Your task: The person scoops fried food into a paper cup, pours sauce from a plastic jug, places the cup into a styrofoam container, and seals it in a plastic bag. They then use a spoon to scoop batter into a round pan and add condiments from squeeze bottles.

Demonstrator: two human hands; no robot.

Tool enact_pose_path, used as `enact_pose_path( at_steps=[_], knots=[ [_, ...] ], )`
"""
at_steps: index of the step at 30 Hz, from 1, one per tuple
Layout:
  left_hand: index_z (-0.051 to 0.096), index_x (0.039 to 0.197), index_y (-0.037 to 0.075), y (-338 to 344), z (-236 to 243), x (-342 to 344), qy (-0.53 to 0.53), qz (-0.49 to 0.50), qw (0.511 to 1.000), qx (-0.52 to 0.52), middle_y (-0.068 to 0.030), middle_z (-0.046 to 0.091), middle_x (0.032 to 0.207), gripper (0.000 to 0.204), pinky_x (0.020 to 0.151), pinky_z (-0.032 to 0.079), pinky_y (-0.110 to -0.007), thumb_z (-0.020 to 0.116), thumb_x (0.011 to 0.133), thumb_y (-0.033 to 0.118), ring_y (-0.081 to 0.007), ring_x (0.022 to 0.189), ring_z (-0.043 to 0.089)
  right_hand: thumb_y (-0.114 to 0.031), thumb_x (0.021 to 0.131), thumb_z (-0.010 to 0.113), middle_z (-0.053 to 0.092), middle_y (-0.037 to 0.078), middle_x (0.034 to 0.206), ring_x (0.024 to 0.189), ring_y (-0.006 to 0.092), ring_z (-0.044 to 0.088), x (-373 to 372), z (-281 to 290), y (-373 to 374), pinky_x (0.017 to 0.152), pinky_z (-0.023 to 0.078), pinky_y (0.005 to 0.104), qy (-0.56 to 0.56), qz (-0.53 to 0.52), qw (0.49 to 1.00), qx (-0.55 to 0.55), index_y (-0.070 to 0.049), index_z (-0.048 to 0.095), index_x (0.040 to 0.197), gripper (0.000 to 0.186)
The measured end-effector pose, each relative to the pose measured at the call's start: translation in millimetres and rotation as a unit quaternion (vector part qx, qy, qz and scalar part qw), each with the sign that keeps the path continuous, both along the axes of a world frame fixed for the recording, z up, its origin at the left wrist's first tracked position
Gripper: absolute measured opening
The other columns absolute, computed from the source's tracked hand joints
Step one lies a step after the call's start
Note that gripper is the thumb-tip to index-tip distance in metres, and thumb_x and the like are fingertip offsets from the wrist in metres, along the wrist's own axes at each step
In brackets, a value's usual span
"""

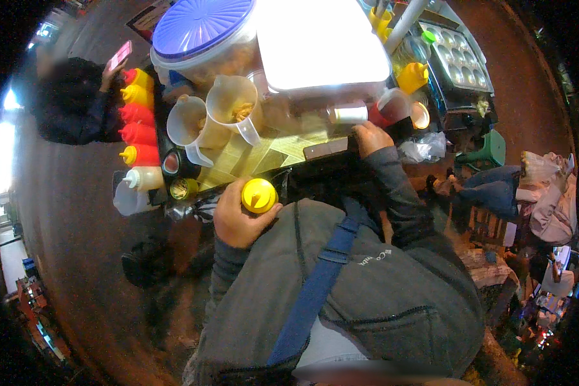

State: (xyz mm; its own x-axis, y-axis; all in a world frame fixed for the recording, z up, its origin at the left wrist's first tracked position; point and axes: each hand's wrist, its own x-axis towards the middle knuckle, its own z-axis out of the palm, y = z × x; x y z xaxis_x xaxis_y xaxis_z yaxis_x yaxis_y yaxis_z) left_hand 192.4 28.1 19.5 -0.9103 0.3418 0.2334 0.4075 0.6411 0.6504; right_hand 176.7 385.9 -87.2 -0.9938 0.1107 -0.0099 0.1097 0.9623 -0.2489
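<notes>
My left hand (230,222) is wrapped around a yellow squeeze bottle (259,195), held upright at the near edge of the stall counter, close to my body. At the counter's edge further right, my right hand (374,139) has its fingers curled in; what they grip, if anything, is hidden. Just beyond those fingers lies a small container with a white label (349,114). Two translucent measuring jugs, a left one (185,122) and a right one (233,103), stand on the patterned counter top (248,157). Some light brown food shows inside the right jug.
Red and yellow squeeze bottles (137,116) line the left edge. At the back stand a blue-lidded tub (202,29) and a glaring white-topped box (325,45). A moulded pan (457,58) sits far right, near a green stool (489,149). A person holds a phone (119,55) at left.
</notes>
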Motion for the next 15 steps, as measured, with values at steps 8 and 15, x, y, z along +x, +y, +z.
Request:
enact_pose_path(
  at_steps=[8, 15],
  knots=[
    [0.058, 0.116, 0.001, -0.5, 0.3, 0.5, -0.011, -0.003, 1.000, 0.002, -0.0183, 0.065, 0.108, 0.068, 0.090, 0.051, -0.039, 0.090, 0.063, 0.028, -0.0329, 0.100, 0.065, -0.008, 0.086, 0.053, 0.060, 0.015, 0.101, 0.089, 0.0371, 0.066, -4.7, -7.5, 4.3, 0.075, 0.055, 0.0462, -0.092, 0.082, 0.990, 0.062, -0.008, 0.059, 0.106, 0.020],
    [0.059, 0.113, 0.001, 8.4, 1.9, -0.3, -0.021, -0.025, 0.999, 0.022, -0.0176, 0.065, 0.105, 0.064, 0.085, 0.052, -0.039, 0.089, 0.063, 0.029, -0.0339, 0.095, 0.065, -0.008, 0.087, 0.053, 0.059, 0.016, 0.100, 0.083, 0.0378, 0.066, -13.9, -8.2, 13.2, 0.068, 0.054, 0.0479, -0.078, 0.116, 0.989, 0.044, -0.008, 0.056, 0.105, 0.019]
  ],
)
